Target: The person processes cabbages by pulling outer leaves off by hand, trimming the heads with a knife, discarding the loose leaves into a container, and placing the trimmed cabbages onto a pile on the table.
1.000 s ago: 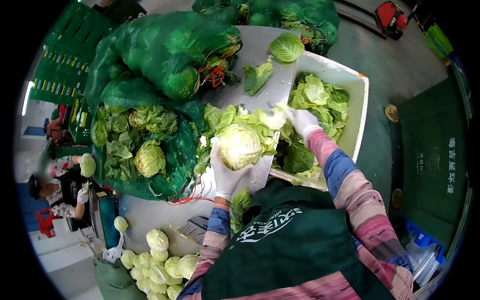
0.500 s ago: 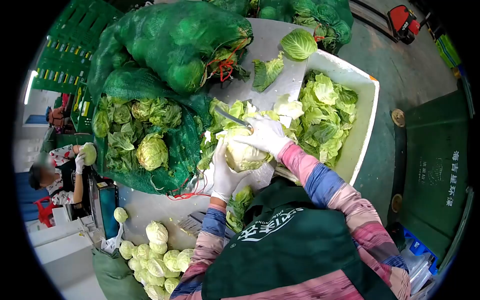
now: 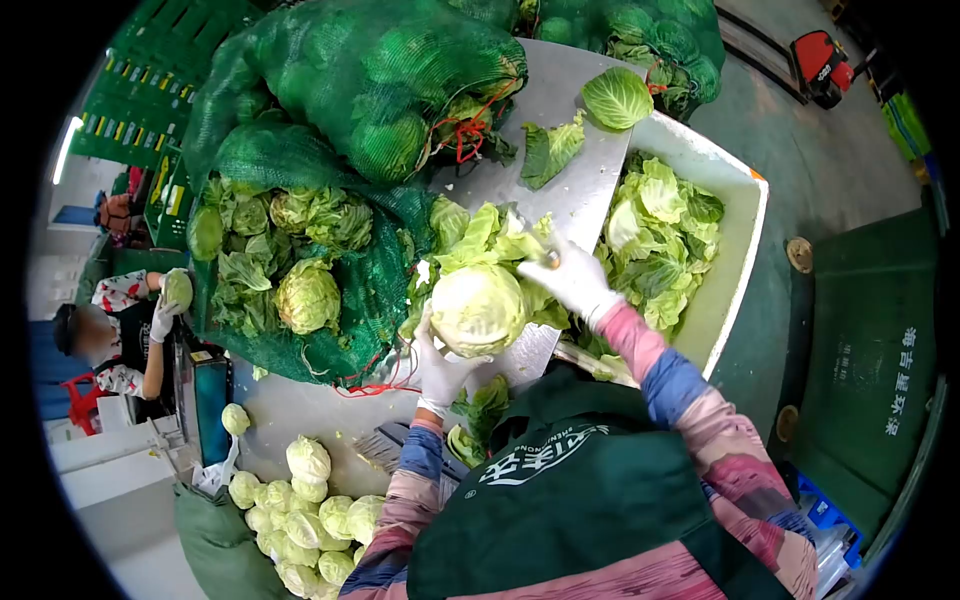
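My left hand (image 3: 441, 368), in a white glove, grips a pale trimmed cabbage (image 3: 478, 310) from its lower left side. To the right of it, my gloved right hand (image 3: 574, 278) is closed around a knife (image 3: 552, 259); its blade is smeared by motion and hard to make out. Loose outer leaves (image 3: 482, 238) lie just beyond the cabbage on the metal table (image 3: 575, 205). An open green mesh sack (image 3: 385, 285) with untrimmed cabbages (image 3: 307, 298) lies left of my hands.
A white bin (image 3: 738, 235) of stripped leaves (image 3: 660, 235) stands at the right. Full mesh sacks (image 3: 350, 85) rise at the back. Trimmed cabbages (image 3: 305, 525) are piled at the lower left. A co-worker (image 3: 130, 335) holds a cabbage at far left. A green waste container (image 3: 870, 350) stands far right.
My right hand with the knife has moved away from the cabbage, to the right. The cabbage in my left hand now shows its smooth, round side.
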The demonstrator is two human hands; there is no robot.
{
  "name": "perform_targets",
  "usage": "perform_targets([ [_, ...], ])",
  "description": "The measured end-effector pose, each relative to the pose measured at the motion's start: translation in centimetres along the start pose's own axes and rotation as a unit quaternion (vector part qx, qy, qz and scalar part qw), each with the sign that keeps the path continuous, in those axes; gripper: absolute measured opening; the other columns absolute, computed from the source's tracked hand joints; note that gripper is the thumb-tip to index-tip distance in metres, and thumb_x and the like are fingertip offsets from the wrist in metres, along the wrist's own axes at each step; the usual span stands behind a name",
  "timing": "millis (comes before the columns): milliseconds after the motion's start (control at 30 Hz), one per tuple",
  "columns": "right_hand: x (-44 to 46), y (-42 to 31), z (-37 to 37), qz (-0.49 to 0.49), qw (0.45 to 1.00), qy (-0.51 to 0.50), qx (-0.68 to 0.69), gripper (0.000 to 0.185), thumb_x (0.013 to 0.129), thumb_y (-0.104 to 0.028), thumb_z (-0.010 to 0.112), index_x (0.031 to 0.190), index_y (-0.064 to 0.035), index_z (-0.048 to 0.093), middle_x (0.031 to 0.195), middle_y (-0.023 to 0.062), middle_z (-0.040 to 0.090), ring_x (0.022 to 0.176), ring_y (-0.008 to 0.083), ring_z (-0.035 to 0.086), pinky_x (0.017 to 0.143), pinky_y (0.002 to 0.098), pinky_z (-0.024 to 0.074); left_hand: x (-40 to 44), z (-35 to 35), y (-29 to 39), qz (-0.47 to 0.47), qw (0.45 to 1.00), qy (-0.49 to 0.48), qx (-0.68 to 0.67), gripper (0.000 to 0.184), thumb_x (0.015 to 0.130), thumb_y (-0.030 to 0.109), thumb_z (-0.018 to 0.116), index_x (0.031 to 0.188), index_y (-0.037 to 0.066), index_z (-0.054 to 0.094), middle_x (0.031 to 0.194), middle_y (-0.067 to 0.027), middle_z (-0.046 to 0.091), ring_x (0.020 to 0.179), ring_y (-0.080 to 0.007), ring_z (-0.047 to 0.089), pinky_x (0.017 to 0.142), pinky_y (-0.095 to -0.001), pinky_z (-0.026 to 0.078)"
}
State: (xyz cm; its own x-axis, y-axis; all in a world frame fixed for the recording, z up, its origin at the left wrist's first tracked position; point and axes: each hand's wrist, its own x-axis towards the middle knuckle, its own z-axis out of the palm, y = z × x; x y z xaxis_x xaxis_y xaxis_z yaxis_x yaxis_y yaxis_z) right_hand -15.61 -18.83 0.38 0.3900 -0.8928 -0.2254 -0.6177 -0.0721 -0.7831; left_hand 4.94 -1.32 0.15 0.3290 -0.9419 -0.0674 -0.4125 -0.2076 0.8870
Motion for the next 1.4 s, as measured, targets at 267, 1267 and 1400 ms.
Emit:
perform_targets([
  [267, -1.6, -0.8, 2.7, -0.118, 0.984, -0.13, 0.023, 0.091, 0.069, -0.04, 0.076, 0.14, -0.0006, 0.035, 0.131, 0.0278, 0.044, 0.125, 0.0364, 0.042, 0.106, 0.0369, 0.034, 0.0, -0.6, -0.6, -0.015, 0.997, -0.001, -0.08, 0.109, 0.053, 0.008, 0.09, 0.137, 0.001, 0.02, 0.137, -0.0189, 0.035, 0.124, -0.0269, 0.044, 0.101, -0.0391, 0.043],
  [1267, 2.7, -1.9, 2.8, -0.024, 0.98, -0.183, 0.068, 0.035, 0.073, -0.032, 0.073, 0.085, -0.0007, 0.064, 0.074, 0.0119, 0.062, 0.068, 0.0207, 0.058, 0.07, 0.0318, 0.0488, 1.7, 1.2, 1.2, -0.245, 0.93, 0.152, -0.23, 0.084, 0.082, 0.034, 0.073, 0.135, -0.004, 0.021, 0.129, -0.0168, 0.045, 0.116, -0.0229, 0.048, 0.097, -0.0301, 0.041],
  [1400, 1.3, -2.3, 5.4, -0.101, 0.972, -0.095, 0.19, 0.033, 0.076, -0.034, 0.07, 0.082, -0.0027, 0.06, 0.073, 0.0143, 0.063, 0.07, 0.0291, 0.062, 0.067, 0.0386, 0.0472, 0.2, -0.2, 1.6, -0.269, 0.896, 0.114, -0.335, 0.081, 0.084, 0.03, 0.071, 0.139, 0.001, 0.019, 0.13, -0.0149, 0.045, 0.118, -0.0225, 0.047, 0.096, -0.0313, 0.043],
])
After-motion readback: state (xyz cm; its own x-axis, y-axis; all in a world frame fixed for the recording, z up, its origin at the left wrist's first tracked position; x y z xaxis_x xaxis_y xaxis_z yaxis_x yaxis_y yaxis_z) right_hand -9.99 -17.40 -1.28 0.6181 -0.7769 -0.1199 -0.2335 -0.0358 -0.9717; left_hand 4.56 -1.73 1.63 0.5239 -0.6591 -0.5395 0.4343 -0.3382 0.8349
